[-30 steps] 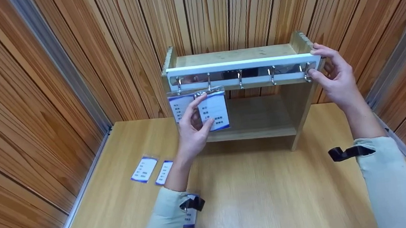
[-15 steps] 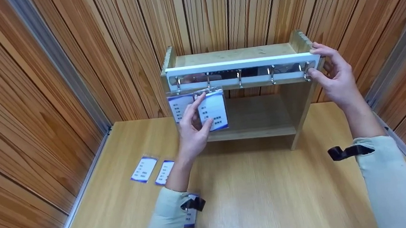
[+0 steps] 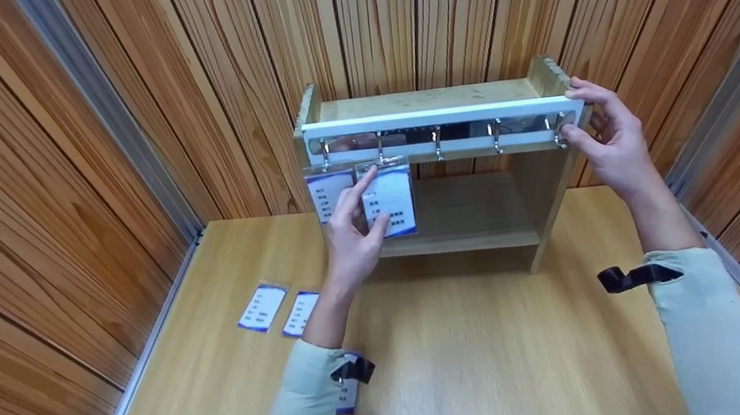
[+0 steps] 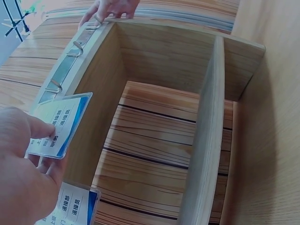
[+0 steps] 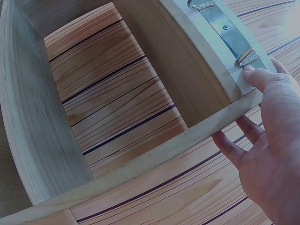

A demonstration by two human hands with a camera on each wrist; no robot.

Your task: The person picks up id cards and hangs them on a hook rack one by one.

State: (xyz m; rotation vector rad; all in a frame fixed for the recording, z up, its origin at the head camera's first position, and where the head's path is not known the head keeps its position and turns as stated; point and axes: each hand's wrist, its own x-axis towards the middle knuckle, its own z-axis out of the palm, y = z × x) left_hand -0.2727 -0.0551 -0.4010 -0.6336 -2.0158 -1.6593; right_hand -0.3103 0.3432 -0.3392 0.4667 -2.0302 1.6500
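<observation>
In the head view my left hand (image 3: 354, 243) holds a clear-sleeved name badge (image 3: 396, 191) below the second hook from the left. Its index fingertip lies at the badge's top edge, and the left wrist view has fingers on both faces of the card. A second badge (image 3: 326, 191) hangs under the leftmost hook, partly behind that hand. At the far right end, my right hand (image 3: 613, 137) grips the white hook rail (image 3: 402, 121) and the side of the wooden shelf (image 3: 520, 198). Its thumb rests beside the last hook (image 5: 247, 57), its other fingers behind the side panel.
Two badges lie on the table left of the shelf: one badge (image 3: 262, 308) farther left, another badge (image 3: 298, 313) near the left forearm. A further badge (image 3: 347, 399) is partly under the left sleeve. Wood-panelled walls (image 3: 226, 78) enclose the table (image 3: 469, 362).
The held badge has straightened slightly under the second hook, and my left index fingertip has moved slightly up and right along its top. My right hand stays in place.
</observation>
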